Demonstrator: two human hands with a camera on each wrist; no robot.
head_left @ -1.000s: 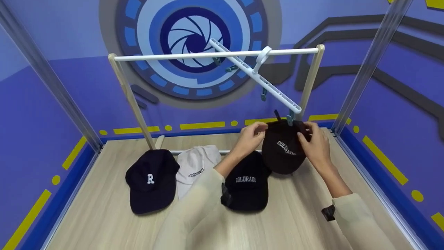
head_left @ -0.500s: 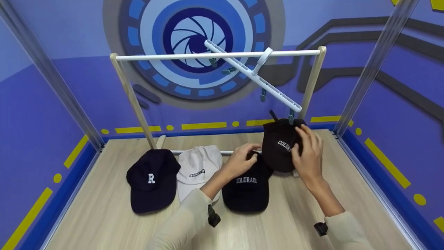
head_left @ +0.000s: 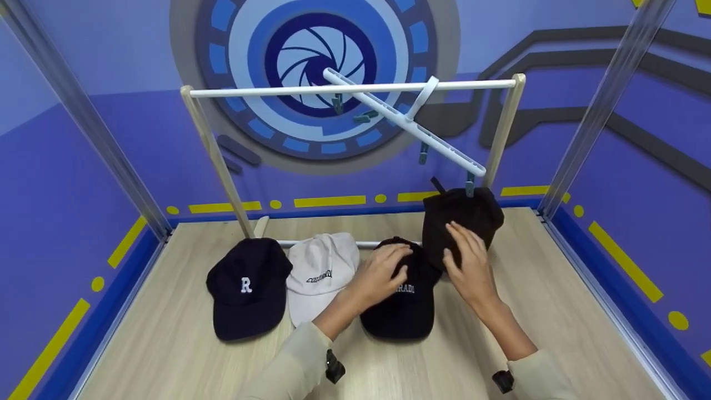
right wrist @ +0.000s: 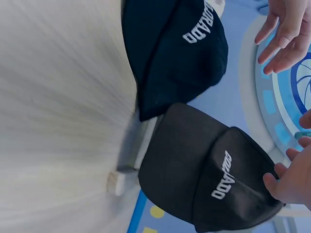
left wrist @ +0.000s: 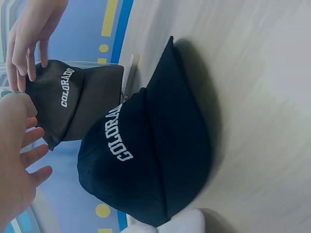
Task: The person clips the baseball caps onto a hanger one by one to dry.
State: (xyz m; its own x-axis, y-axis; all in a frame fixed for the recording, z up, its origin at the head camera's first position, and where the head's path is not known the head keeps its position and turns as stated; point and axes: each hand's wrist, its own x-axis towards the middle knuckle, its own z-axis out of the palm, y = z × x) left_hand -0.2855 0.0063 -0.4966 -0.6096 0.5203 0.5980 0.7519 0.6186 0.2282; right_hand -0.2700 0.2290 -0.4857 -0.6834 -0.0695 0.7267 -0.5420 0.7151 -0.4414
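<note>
A dark brown cap (head_left: 480,214) marked COLORADO hangs by its edge from a green clip (head_left: 470,184) at the near end of a white clip hanger (head_left: 408,123). In front of this cap is my right hand (head_left: 469,266), fingers loosely bent and gripping nothing; it hides the lettering in the head view. My left hand (head_left: 379,275), also holding nothing, hovers over a black COLORADO cap (head_left: 397,322) on the table. The left wrist view shows a gap between that black cap (left wrist: 146,150) and my fingers.
To the left lie an off-white cap (head_left: 325,258) and a navy cap (head_left: 247,314) with an R. The hanger hooks over the white rail (head_left: 278,90) of a wooden-legged rack. Other clips (head_left: 424,153) hang along it. Patterned walls enclose the table (head_left: 166,311).
My left hand has left the brown cap and moved down-left over the black one. My right hand has let go of the brown cap's edge and lowered. The brown cap stays hanging.
</note>
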